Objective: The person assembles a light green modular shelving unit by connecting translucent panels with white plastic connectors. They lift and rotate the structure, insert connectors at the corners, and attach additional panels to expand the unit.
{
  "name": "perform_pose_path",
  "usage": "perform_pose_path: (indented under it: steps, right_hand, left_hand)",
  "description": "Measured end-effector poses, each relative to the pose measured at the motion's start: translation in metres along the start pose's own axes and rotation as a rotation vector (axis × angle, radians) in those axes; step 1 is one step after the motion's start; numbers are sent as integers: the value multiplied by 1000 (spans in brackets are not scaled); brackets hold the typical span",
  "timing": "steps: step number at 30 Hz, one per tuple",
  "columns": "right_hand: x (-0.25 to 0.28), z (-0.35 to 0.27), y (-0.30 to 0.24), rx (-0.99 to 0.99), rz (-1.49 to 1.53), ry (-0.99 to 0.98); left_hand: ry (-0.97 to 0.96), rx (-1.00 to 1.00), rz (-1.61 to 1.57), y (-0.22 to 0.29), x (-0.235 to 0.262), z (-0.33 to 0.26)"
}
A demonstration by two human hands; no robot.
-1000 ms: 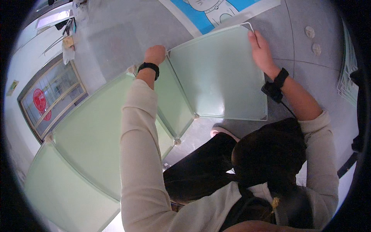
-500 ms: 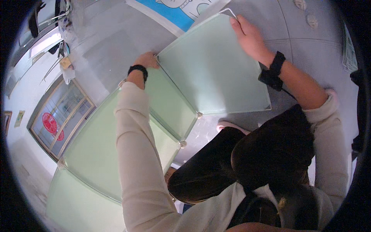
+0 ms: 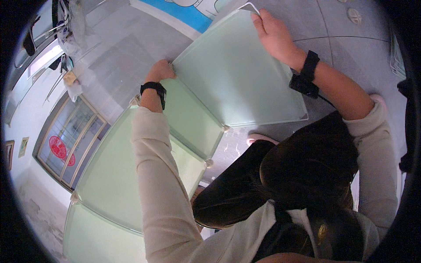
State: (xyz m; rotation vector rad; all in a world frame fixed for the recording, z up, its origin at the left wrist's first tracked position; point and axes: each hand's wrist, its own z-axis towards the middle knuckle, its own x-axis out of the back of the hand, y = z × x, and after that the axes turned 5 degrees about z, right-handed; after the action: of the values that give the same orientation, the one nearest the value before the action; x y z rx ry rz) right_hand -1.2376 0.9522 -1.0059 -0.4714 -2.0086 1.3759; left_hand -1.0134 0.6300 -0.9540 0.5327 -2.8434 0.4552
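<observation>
A translucent pale-green panel [image 3: 237, 70] with a white wire frame slants up to the right from a greenish panel shelf [image 3: 118, 171]. My right hand [image 3: 277, 38] is closed round its upper right edge, near the wire corner, with the thumb on the panel's face. My left hand [image 3: 161, 71] is closed at the panel's far left corner, where it meets the shelf; the fingertips and any joint under them are hidden. At the near end of that seam sits a round whitish connector [image 3: 226, 128]. Another connector [image 3: 208, 163] joins panels lower down the shelf.
My bent knees [image 3: 307, 171] in dark trousers are close to the shelf's right side. A blue mat with a cartoon drawing [image 3: 186, 14] lies beyond the panel on grey tile floor. Wire-framed panels [image 3: 397, 55] stand at the far right. A window [image 3: 70, 140] is at left.
The held panel's upper edge and my right hand have shifted slightly up and left. My left hand stays at the corner. The whole view has turned a little.
</observation>
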Motion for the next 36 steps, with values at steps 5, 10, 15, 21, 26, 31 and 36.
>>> perform_pose_path:
  steps: [5, 10, 15, 21, 26, 31, 36]
  right_hand:
    - [-2, 2, -1, -7, 4, -19]
    - [-7, 2, 0, 38, 25, 29]
    - [-1, 3, 0, -30, -46, -60]
    - [12, 4, -7, -99, -18, -181]
    - [68, 19, 9, 29, -109, -292]
    - [168, 37, 26, -188, 162, -80]
    - [225, 9, 17, -378, 352, -150]
  left_hand:
    - [9, 94, 97, 8, 1, -2]
    - [-3, 175, 92, 20, 2, -8]
    - [26, 218, 128, 29, 5, -16]
    - [209, 327, 175, 50, 8, -33]
    - [489, 341, -127, 70, 24, -32]
    - [741, 352, -1324, 102, 58, -4]
    - [741, 205, -1369, 125, 78, 2]
